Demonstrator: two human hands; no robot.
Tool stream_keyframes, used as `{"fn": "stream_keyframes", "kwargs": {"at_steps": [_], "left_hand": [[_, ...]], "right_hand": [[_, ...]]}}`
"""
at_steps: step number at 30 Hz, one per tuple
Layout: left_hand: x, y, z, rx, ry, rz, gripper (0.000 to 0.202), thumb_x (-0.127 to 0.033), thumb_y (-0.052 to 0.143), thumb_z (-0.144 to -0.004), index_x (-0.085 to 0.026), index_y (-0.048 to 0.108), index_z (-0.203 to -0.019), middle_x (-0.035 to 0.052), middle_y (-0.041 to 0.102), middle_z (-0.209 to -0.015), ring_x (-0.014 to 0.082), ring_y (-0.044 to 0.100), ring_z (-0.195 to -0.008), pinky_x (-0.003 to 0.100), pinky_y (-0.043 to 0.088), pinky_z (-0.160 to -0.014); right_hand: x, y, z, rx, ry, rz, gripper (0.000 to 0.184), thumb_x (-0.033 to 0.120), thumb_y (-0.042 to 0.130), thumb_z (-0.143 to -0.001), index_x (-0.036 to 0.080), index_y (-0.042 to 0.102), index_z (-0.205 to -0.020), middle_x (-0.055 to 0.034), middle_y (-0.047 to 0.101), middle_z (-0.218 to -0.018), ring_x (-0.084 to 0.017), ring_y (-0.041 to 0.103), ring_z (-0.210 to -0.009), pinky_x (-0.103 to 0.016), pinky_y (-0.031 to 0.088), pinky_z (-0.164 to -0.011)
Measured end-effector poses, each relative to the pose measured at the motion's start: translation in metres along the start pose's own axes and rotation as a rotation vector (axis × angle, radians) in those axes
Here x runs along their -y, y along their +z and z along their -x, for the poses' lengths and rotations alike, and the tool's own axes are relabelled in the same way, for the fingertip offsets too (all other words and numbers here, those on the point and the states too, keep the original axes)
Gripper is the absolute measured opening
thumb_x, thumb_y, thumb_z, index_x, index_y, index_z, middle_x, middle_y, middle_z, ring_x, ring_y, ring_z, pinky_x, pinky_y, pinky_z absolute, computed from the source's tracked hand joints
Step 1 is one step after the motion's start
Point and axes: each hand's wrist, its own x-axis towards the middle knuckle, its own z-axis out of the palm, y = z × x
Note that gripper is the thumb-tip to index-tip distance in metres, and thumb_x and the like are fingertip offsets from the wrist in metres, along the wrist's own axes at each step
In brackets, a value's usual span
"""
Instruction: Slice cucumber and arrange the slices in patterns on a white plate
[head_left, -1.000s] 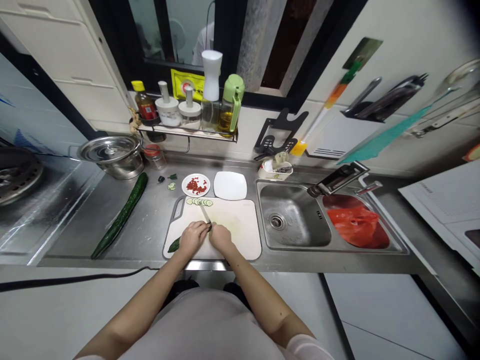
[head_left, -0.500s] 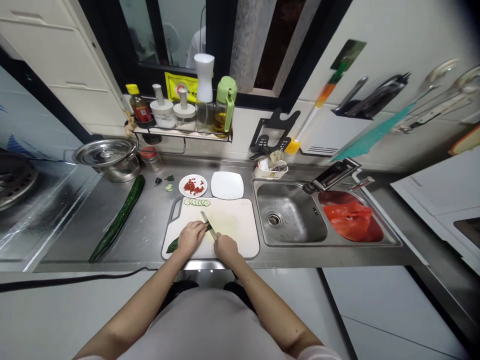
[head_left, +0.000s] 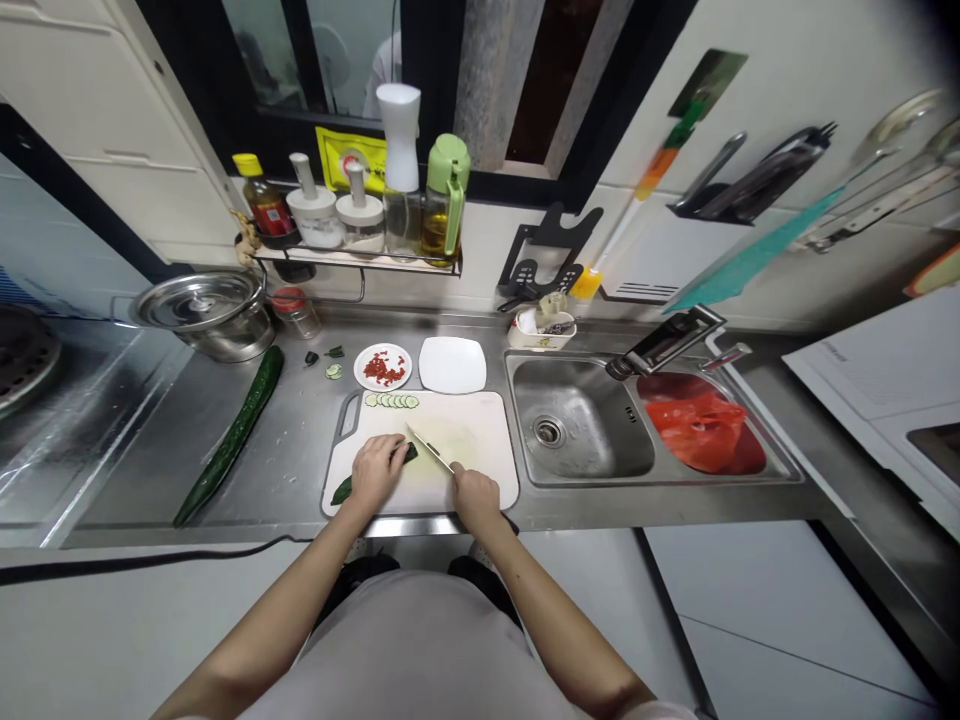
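Note:
My left hand [head_left: 377, 472] is closed over a piece of cucumber [head_left: 342, 491] on the white cutting board [head_left: 487, 440]; the dark green ends show on both sides of my fingers. My right hand [head_left: 477, 497] grips a knife [head_left: 431, 448] by its handle. Its blade points up and left, just right of the cucumber's cut end and apart from it. A row of thin cucumber slices [head_left: 392, 401] lies along the board's upper left edge. Behind the board are a plate of chopped red pieces [head_left: 383, 369] and a square white plate [head_left: 452, 365].
A whole cucumber [head_left: 229, 440] lies left of the board, near a lidded steel pot [head_left: 206, 310]. Cucumber scraps [head_left: 334, 371] rest on the counter. At right is a double sink [head_left: 585, 420] with a red plastic bag [head_left: 697, 430]. A condiment shelf [head_left: 360, 258] hangs behind.
My right hand has drawn the knife right, away from the cucumber, and its blade has turned to lie flatter. My left hand still holds the cucumber. The camera view has shifted slightly.

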Motion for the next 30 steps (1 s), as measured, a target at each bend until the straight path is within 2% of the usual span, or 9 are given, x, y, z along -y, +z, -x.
{"fn": "stream_keyframes", "kwargs": {"at_steps": [3,5,10,17,30], "left_hand": [[-0.003,-0.006,-0.006,-0.132,-0.103,0.025,0.025,-0.038,0.047,-0.092,-0.021,0.062,-0.101,0.0078,0.067,-0.097,0.0243,0.058,-0.095,0.037,0.044,-0.085],[-0.005,-0.009,-0.013,-0.153,-0.108,0.04,0.025,-0.039,0.047,-0.092,-0.021,0.061,-0.101,0.0079,0.065,-0.098,0.0243,0.057,-0.097,0.038,0.043,-0.086],[-0.012,-0.009,-0.02,-0.015,0.015,0.019,0.026,-0.04,0.052,-0.089,-0.023,0.064,-0.104,0.0067,0.064,-0.103,0.0235,0.055,-0.101,0.038,0.04,-0.091],[-0.018,0.0,-0.01,0.061,0.134,-0.046,0.031,-0.04,0.053,-0.087,-0.023,0.063,-0.112,0.0087,0.062,-0.109,0.0235,0.053,-0.105,0.04,0.035,-0.094],[-0.018,-0.002,-0.025,0.165,0.047,-0.09,0.03,-0.043,0.051,-0.088,-0.026,0.067,-0.108,0.0081,0.062,-0.113,0.0246,0.049,-0.111,0.042,0.031,-0.098]], "right_hand": [[-0.002,-0.001,-0.003,-0.089,0.004,0.021,0.032,0.017,0.035,-0.094,0.024,0.056,-0.117,-0.0106,0.066,-0.097,-0.022,0.061,-0.094,-0.032,0.037,-0.079],[-0.003,-0.001,-0.004,-0.131,0.007,0.024,0.032,0.019,0.037,-0.094,0.024,0.055,-0.12,-0.0109,0.066,-0.099,-0.022,0.059,-0.097,-0.033,0.035,-0.082],[-0.002,0.006,-0.008,-0.191,0.005,0.028,0.041,0.023,0.042,-0.093,0.023,0.047,-0.133,-0.0115,0.064,-0.102,-0.023,0.055,-0.098,-0.034,0.032,-0.083],[-0.001,0.021,-0.015,-0.268,-0.028,0.049,0.04,0.021,0.045,-0.092,0.023,0.049,-0.132,-0.0101,0.063,-0.099,-0.021,0.054,-0.093,-0.033,0.03,-0.08],[-0.001,0.021,-0.021,-0.306,-0.065,0.068,0.041,0.02,0.044,-0.092,0.023,0.05,-0.132,-0.0097,0.062,-0.098,-0.022,0.052,-0.092,-0.034,0.03,-0.079]]}}
